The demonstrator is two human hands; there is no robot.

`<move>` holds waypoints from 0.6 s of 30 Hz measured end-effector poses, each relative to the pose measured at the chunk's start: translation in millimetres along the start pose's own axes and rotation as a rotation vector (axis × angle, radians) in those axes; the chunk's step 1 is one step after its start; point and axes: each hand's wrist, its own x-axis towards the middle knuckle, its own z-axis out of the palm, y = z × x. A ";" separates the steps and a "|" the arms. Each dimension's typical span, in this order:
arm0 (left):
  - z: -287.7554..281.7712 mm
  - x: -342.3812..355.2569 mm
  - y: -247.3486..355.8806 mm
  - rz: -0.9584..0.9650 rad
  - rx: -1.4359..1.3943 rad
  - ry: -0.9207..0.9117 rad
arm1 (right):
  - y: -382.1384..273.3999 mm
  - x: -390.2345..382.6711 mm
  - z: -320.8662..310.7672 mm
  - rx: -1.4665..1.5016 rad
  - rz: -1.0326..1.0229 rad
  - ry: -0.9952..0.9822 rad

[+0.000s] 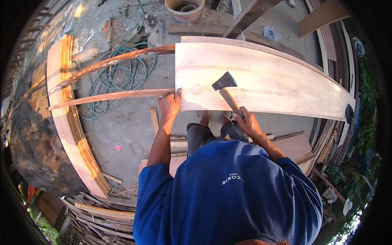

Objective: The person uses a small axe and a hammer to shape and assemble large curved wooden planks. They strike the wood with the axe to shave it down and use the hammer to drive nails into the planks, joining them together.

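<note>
In front of me lies a wide pale wooden board (pixel 261 71), spanning from the middle to the right. My right hand (pixel 248 122) is wrapped round the lower handle of a hatchet (pixel 229 96). Its dark wedge-shaped head is over the board, near the left end. My left hand (pixel 169 105) is closed at the board's near left corner, with the thumb along the edge. It also touches a narrow wooden strip (pixel 118 95), which reaches left from the board. Most of the left fingers' undersides are hidden.
A stack of long planks (pixel 75 139) stands at the left under the strip's far end. A rough pole (pixel 118 63) runs beside the strip. Green hose (pixel 108 79) coils on the floor. A bucket (pixel 185 12) sits at the back, and piled timber (pixel 102 216) lies behind me.
</note>
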 end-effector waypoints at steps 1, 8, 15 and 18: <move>-1.9 -1.4 2.4 -0.050 0.043 -0.102 | 0.0 1.8 -0.4 -0.004 -0.007 -0.002; -34.7 17.4 -6.3 -0.011 0.093 -0.135 | -3.4 5.5 0.4 -0.005 0.014 0.008; -31.4 81.3 -18.5 -0.244 -0.301 -0.023 | 24.7 -4.0 -9.0 0.067 0.134 0.035; 16.3 103.7 -11.1 -0.311 -0.632 0.016 | 32.8 -9.8 -17.6 0.093 0.158 0.073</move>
